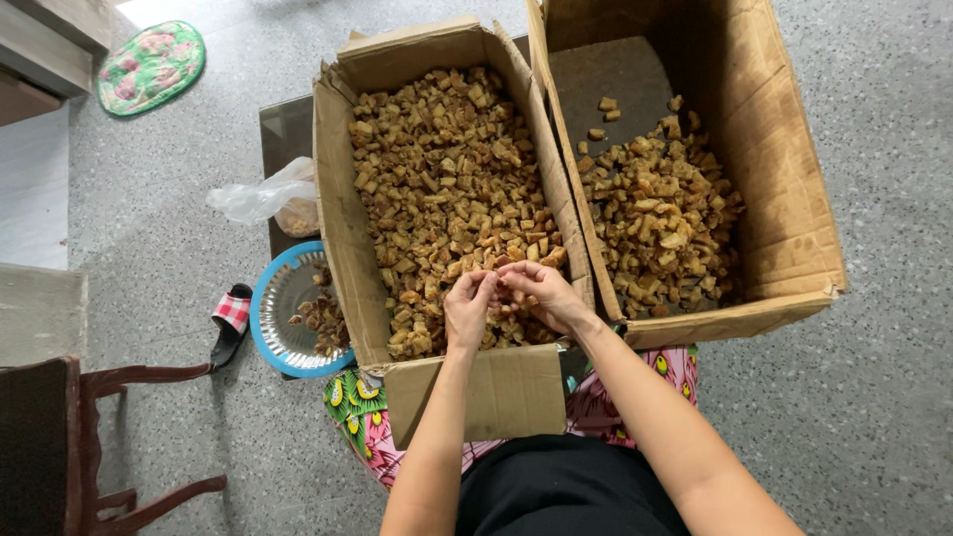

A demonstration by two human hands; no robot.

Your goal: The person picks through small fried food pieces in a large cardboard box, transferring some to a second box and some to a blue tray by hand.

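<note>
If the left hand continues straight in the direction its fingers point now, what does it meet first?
Probably the right hand, whose fingers already meet the left hand over the brown chunks in the left cardboard box; depth is unclear.

Two open brown cardboard boxes fill the upper middle of the frame. The left cardboard box [342, 213], at centre, is nearly full of small golden-brown chunks, its front flap folded down towards the bottom. The right cardboard box [784, 189], at upper right, is only partly filled. A crumpled clear plastic bag [260, 196] lies at centre left, just beside the left box.
</note>
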